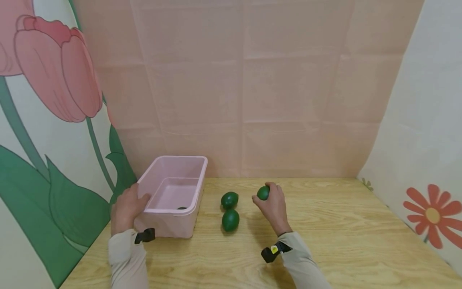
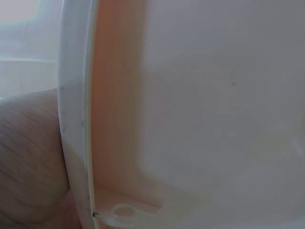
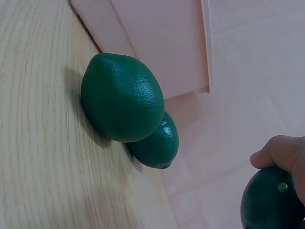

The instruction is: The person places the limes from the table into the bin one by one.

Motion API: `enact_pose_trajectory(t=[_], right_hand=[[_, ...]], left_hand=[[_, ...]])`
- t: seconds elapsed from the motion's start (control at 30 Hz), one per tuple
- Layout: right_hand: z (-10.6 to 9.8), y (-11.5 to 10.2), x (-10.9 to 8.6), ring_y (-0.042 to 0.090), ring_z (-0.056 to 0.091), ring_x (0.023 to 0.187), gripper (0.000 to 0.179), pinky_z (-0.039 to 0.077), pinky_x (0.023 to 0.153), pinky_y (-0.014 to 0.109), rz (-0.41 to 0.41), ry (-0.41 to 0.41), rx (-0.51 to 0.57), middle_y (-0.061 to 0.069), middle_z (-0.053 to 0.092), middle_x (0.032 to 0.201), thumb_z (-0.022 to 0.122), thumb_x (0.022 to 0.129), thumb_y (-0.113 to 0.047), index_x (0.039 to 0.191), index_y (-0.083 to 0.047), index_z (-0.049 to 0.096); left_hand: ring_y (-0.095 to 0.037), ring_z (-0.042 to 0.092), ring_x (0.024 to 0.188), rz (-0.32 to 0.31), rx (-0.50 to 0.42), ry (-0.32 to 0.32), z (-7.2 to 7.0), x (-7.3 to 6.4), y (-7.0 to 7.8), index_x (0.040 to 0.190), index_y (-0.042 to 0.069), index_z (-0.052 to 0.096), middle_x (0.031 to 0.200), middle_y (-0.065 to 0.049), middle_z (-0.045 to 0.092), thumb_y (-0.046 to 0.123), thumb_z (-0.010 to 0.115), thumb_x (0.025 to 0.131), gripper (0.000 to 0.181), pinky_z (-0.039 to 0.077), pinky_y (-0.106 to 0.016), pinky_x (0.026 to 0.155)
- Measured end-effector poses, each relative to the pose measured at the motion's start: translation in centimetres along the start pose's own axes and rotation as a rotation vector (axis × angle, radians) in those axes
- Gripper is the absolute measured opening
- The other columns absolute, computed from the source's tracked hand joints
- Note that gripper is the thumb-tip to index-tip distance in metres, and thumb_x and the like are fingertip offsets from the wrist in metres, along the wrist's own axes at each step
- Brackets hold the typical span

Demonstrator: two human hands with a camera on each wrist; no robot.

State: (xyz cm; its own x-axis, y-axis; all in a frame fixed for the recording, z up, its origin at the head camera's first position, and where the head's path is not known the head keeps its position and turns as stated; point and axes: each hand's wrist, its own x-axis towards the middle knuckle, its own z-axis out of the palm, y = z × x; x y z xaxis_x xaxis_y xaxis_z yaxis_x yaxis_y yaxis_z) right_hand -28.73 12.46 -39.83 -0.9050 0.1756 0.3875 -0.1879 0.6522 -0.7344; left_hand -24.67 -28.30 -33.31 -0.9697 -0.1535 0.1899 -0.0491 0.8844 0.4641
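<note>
My right hand (image 1: 275, 204) pinches a green lime (image 1: 263, 193) between thumb and fingertips, held above the table; the right wrist view shows part of this lime (image 3: 269, 200) under the thumb. With my left hand (image 1: 126, 206) I grip the left rim of a pink plastic bin (image 1: 166, 224), the thumb lying over the rim. Two more limes sit on the table between the bin and my right hand, a nearer lime (image 1: 230, 220) and a farther lime (image 1: 229, 200). Inside the bin, a dark green bit (image 1: 182, 208) peeks over the near wall, mostly hidden.
The wood-grain table (image 1: 343, 241) ends at a pink cloth backdrop (image 1: 288, 100). A tulip-printed panel (image 1: 65, 140) stands on the left, close beside the bin, and a white panel (image 1: 426, 132) with a red flower rises on the right.
</note>
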Motion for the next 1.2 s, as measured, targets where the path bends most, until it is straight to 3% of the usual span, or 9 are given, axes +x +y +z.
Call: enact_pose_trajectory(t=[1.2], right_hand=[[0.1,-1.2,0.4,0.037,0.056,0.102,0.063,0.052,0.08,0.052,0.016,0.037,0.03,0.024,0.052,0.125,0.075,0.085,-0.027,0.135,0.002,0.05]], left_hand=[[-0.053,0.056,0.108,0.007,0.012,0.012,0.0,0.0,0.2,0.135,-0.013,0.043,0.127,-0.039,0.052,0.028,0.053,0.098,0.056,0.045,-0.065,0.087]])
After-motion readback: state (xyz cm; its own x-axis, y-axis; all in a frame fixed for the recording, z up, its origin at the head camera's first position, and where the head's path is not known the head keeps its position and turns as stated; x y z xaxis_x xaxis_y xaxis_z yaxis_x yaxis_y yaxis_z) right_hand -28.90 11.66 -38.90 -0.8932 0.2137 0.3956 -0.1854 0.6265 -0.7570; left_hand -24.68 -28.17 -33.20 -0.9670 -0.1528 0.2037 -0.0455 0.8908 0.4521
